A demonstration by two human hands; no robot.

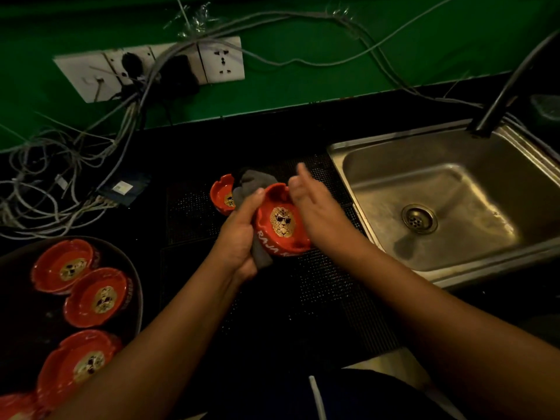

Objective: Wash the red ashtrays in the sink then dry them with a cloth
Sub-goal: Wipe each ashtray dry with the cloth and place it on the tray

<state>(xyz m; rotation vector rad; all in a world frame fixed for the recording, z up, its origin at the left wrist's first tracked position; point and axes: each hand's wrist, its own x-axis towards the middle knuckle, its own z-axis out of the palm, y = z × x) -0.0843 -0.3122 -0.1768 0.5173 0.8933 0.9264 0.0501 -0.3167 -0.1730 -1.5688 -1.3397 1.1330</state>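
Observation:
I hold a red ashtray (pixel 280 225) with a gold lion print over the black mat (pixel 318 286), left of the steel sink (pixel 424 225). My left hand (pixel 239 237) grips a grey cloth (pixel 253 183) against the ashtray's left side and underside. My right hand (pixel 312 207) holds the ashtray's right rim, thumb raised. Another red ashtray (pixel 221 194) lies on the mat behind the cloth. Several more red ashtrays (pixel 97 297) sit on a dark round tray (pixel 135 286) at the lower left.
A dark faucet (pixel 509 83) rises behind the sink at the right. A wall socket panel (pixel 224 60) hangs on the green wall, with tangled grey cables (pixel 60 165) spilling over the counter's left side. A small dark box (pixel 124 189) lies among them.

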